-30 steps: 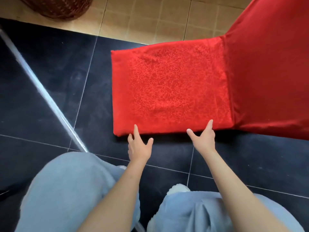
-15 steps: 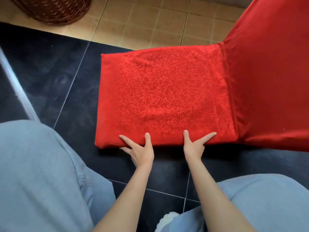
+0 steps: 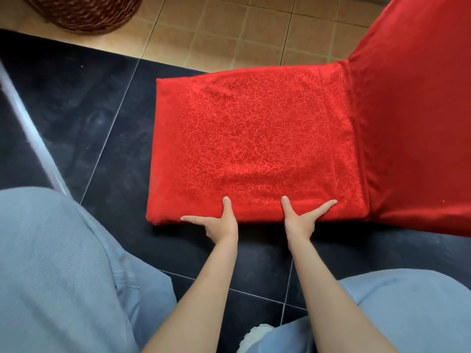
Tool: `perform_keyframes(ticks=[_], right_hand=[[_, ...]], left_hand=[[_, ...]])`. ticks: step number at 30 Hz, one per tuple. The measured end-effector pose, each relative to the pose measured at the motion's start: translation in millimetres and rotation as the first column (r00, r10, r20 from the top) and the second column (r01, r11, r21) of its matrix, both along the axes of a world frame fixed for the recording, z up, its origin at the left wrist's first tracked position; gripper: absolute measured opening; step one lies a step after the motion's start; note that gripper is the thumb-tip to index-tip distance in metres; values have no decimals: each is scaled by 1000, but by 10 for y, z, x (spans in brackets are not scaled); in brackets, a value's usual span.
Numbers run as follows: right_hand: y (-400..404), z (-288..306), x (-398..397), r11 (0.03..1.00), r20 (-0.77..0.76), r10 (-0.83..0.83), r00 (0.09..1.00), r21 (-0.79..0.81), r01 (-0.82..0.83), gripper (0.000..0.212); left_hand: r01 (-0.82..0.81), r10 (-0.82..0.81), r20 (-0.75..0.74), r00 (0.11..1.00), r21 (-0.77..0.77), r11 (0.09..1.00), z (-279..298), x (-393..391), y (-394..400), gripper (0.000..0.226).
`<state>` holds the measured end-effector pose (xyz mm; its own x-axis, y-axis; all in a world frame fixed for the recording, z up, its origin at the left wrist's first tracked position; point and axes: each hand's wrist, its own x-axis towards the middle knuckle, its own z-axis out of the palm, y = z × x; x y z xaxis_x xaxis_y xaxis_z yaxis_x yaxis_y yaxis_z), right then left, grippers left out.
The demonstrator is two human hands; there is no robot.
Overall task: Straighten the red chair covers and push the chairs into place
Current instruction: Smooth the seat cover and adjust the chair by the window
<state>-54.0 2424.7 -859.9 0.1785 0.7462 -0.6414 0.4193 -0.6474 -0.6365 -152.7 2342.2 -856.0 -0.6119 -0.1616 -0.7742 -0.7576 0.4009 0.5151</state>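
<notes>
Both hands, left hand and right hand, pressing flat, fingers straight, on red chair cover edge; uneven tugging risks bunching fabric.

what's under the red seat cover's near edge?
Black floor tiles show below the red seat cover. Left hand and right hand press the edge; chair frame and legs are hidden.
</notes>
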Motion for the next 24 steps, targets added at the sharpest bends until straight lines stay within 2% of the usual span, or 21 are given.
perform_keyframes(ticks=[6, 16, 24], right_hand=[[26, -33, -4, 995, -37, -95, 995, 23, 96, 126], [-12, -116, -55, 982, -75, -151, 986, 107, 159, 122], [-39, -28, -90, 963, -101, -241, 965, 102, 251, 117]], left_hand=[[-150, 153, -38, 987, 71, 986, -107, -2, 68, 133], [-196, 206, -83, 975, 116, 974, -244, 15, 30, 132], [-204, 204, 5, 979, 101, 974, -154, -61, 4, 133]])
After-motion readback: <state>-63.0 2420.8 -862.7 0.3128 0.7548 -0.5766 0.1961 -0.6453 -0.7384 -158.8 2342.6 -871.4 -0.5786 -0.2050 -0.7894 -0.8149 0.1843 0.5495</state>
